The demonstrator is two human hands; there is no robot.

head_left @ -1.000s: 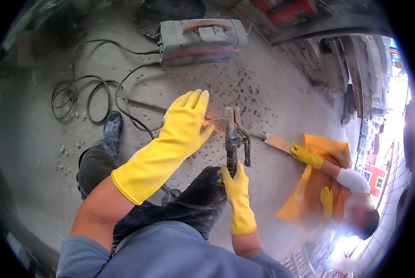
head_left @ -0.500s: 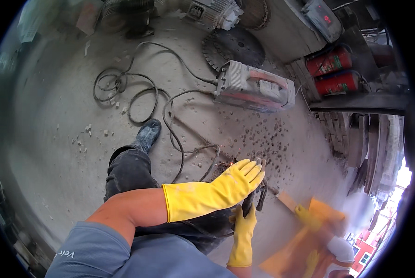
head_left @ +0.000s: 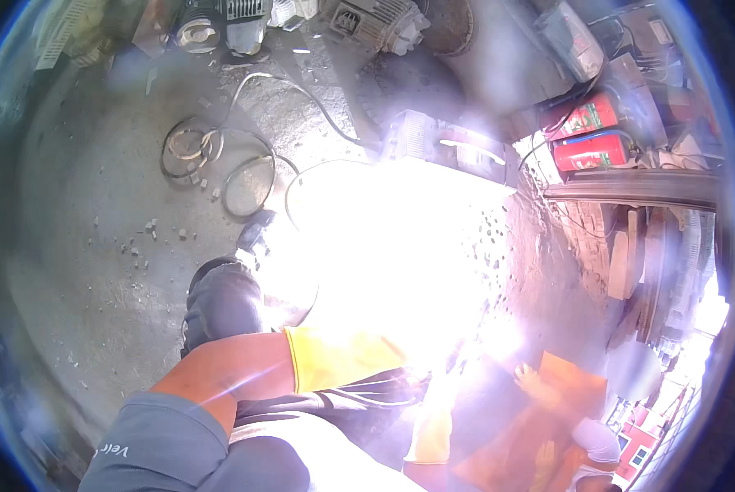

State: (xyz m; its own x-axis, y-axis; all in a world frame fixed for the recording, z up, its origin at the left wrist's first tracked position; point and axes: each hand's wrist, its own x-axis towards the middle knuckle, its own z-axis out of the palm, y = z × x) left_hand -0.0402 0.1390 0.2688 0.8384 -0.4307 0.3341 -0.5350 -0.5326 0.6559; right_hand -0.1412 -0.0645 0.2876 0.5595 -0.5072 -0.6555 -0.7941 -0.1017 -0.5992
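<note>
A fierce white glare [head_left: 392, 254] fills the middle of the view and swallows most of what the hands are doing. The person's left hand [head_left: 347, 357], in a yellow rubber glove, reaches from a bare forearm and grey sleeve toward the centre; only the glove's cuff shows clearly, while the fingers vanish into the brightness, so I cannot tell whether they are spread or closed, or what they touch. The right hand [head_left: 433, 426], also in a yellow rubber glove, rises from the lower edge just right of the left cuff; its upper part is washed out too, and its grip cannot be made out either. Whatever the two gloves are working at lies inside the glare, between them and the grey box-shaped machine with an orange-trimmed top [head_left: 449, 152], which sits at the glare's upper edge on the rough grey concrete floor [head_left: 89, 246]. Dark speckles dot the floor to the right of the brightness. Black cables [head_left: 244, 168] loop in coils on the floor to the upper left, well apart from the hands. The person's dark trouser knee [head_left: 220, 299] and shoe show just left of the glare. Two red cylinders [head_left: 593, 135], possibly extinguishers, lie at the upper right beside a long dark metal beam [head_left: 630, 189]. At the lower right another person in an orange garment [head_left: 548, 402] crouches, one yellow-gloved hand [head_left: 533, 379] raised near the bright spot.
</note>
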